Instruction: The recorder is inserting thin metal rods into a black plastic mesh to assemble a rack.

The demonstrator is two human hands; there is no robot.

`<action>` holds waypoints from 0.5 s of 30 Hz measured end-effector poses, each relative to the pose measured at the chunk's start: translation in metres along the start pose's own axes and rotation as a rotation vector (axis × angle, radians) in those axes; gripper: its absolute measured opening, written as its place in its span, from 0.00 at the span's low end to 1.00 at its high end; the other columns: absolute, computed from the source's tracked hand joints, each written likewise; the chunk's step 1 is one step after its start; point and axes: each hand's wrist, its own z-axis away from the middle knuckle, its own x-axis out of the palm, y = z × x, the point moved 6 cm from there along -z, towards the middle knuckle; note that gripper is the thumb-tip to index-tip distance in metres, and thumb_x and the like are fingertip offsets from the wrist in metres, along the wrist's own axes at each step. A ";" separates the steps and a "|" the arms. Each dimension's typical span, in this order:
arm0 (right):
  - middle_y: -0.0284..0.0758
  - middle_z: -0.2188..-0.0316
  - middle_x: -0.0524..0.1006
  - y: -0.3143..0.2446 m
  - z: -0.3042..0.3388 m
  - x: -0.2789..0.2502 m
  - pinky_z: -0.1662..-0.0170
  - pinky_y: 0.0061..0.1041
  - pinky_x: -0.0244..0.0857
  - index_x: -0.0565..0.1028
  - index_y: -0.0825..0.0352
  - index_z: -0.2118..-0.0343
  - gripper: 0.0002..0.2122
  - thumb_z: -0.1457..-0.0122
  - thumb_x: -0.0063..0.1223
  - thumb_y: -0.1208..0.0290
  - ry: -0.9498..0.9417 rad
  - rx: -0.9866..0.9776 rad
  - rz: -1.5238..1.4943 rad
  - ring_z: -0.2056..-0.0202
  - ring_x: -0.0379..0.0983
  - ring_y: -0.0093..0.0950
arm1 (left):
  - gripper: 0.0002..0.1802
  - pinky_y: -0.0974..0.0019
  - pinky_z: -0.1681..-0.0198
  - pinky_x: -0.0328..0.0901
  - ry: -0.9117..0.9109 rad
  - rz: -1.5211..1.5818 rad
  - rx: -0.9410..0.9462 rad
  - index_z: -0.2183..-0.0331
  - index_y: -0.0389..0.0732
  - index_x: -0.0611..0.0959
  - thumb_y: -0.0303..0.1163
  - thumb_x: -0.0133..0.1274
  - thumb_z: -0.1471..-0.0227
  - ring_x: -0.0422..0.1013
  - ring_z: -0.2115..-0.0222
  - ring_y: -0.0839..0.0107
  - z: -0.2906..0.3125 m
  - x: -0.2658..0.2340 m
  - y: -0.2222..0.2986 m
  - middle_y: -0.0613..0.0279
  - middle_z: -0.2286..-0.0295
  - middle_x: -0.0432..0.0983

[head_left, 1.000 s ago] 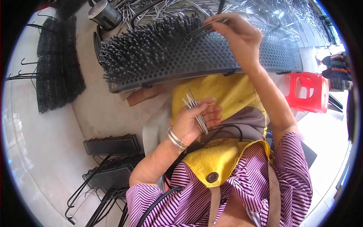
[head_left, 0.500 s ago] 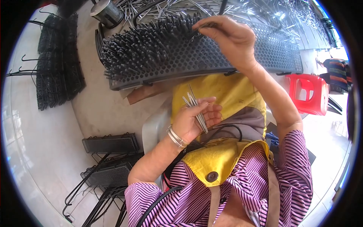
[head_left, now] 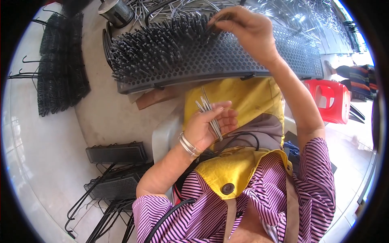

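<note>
My left hand (head_left: 204, 125) is closed around a small bundle of thin silvery metal rods (head_left: 206, 104) above my yellow apron, the bundle poking out past thumb and palm. A long black perforated rack (head_left: 227, 60) lies across in front of me. Dark thin rods (head_left: 150, 46) stand upright, packed tightly in its left part, while the holes to the right are bare. At the border between the two, my right hand (head_left: 251, 32) pinches a dark, thin piece with thumb and fingers; its lower end is lost among the standing rods, and its exact kind is unclear.
Loose silvery rods (head_left: 283, 12) are strewn behind the rack, with a metal can (head_left: 115, 13) at the back left. Black racks with hooks (head_left: 63, 69) stand at far left; others (head_left: 115, 154) sit at lower left. A red stool (head_left: 332, 101) is on the right, near a person's striped clothing (head_left: 360, 81).
My right hand has shifted slightly up and away along the rack, still pinching. My left hand keeps its bundle nearly in place. At the right edge, the person's striped clothing has moved inward.
</note>
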 end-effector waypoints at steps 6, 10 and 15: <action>0.32 0.77 0.75 -0.001 -0.004 -0.003 0.72 0.15 0.63 0.73 0.71 0.72 0.03 0.51 0.50 0.80 0.049 0.085 -0.318 0.76 0.69 0.17 | 0.17 0.59 0.58 0.64 0.001 -0.020 0.002 0.57 0.34 0.68 0.31 0.42 0.49 0.70 0.66 0.62 0.001 0.001 0.001 0.51 0.66 0.70; 0.34 0.79 0.74 -0.012 -0.013 -0.003 0.74 0.16 0.61 0.73 0.71 0.73 0.03 0.53 0.51 0.80 -0.099 0.044 -0.165 0.78 0.68 0.19 | 0.17 0.59 0.58 0.64 -0.003 -0.010 0.006 0.57 0.34 0.68 0.30 0.42 0.49 0.70 0.66 0.62 0.001 0.001 0.002 0.51 0.66 0.70; 0.31 0.73 0.76 0.005 -0.003 0.007 0.64 0.15 0.66 0.74 0.70 0.69 0.05 0.51 0.50 0.78 -0.143 -0.039 0.039 0.69 0.72 0.18 | 0.17 0.59 0.59 0.65 0.002 -0.005 -0.001 0.57 0.34 0.68 0.30 0.42 0.50 0.70 0.66 0.62 0.000 0.000 0.000 0.51 0.66 0.71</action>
